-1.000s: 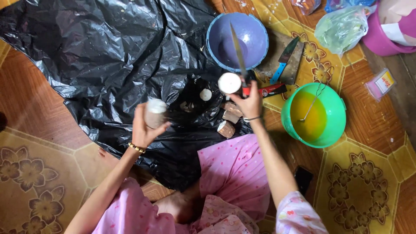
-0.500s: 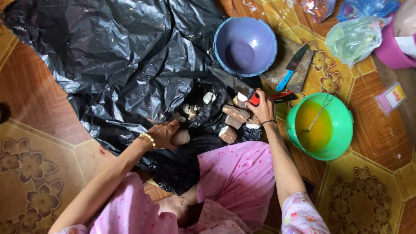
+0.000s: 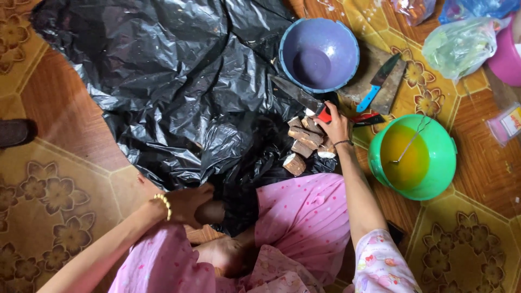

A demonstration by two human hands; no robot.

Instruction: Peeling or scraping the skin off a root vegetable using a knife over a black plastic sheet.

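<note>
Black plastic sheet [image 3: 163, 81] holds the cut root pieces [image 3: 304, 142] near its lower right edge, so keep your right hand [image 3: 335, 123] clenched on the red-handled knife [image 3: 301, 96] while your left hand [image 3: 190, 203] grips another piece firmly.

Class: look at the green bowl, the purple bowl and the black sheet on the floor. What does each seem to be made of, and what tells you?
Green bowl: probably plastic, with a bright even colour and a smooth rim.
Purple bowl: likely plastic too, duller and matte inside.
Black sheet: thin plastic film, crinkled, with glossy highlights along its folds.
</note>
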